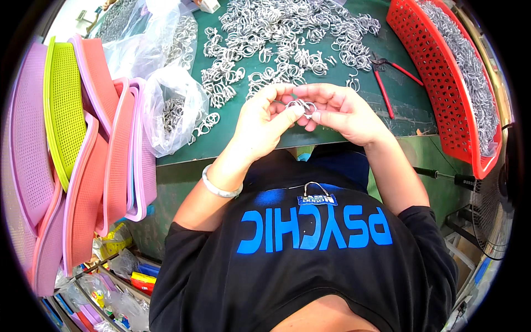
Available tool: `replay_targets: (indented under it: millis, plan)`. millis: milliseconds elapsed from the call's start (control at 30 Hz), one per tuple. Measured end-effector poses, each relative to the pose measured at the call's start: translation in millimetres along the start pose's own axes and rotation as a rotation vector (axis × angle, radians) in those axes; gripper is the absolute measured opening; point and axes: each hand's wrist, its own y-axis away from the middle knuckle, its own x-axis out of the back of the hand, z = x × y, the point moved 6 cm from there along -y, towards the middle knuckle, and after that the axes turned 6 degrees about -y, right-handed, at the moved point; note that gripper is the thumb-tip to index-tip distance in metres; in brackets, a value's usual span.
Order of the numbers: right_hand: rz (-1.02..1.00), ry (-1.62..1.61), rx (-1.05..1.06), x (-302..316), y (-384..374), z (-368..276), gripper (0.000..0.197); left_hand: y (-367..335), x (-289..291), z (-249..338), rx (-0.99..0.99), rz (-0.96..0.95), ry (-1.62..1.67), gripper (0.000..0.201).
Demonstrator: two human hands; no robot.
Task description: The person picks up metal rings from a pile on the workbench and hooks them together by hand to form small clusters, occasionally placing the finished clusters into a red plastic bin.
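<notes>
Close to the table's near edge, my left hand (269, 120) and my right hand (344, 114) meet fingertip to fingertip. Both are closed on small silvery metal rings (301, 106), pinched between thumbs and fingers. How many rings there are is hard to tell, since my fingers cover part of them. Just beyond my hands spreads a large heap of similar metal rings (276, 27), with smaller clusters toward me. A clear plastic bag (176, 110) with metal rings inside stands left of my left hand. Red-handled pliers (383, 91) lie open to the right of my right hand.
The green table (406, 113) carries these things. A red perforated basket (442, 83), full of grey metal pieces, is on the right. Pink, purple and lime-green baskets (66, 105) stack at the left. More plastic bags (141, 47) lie at the far left. A black fan (491, 213) stands lower right.
</notes>
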Motion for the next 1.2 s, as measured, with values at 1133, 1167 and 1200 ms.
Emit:
replay_targets:
  millis: [1133,1167,1200]
  plan:
    - [0.117,-0.032,0.133,3.3,7.9,-5.8,0.037,1.5,-4.6,-20.7,0.271,-0.047,0.255,0.015]
    - [0.123,-0.040,0.135,3.6,8.2,-6.0,0.037,1.4,-4.8,-20.6,0.270,-0.048,0.254,0.015]
    - [0.121,-0.041,0.135,3.4,7.9,-6.2,0.037,1.2,-5.0,-20.0,0.265,-0.052,0.261,0.015]
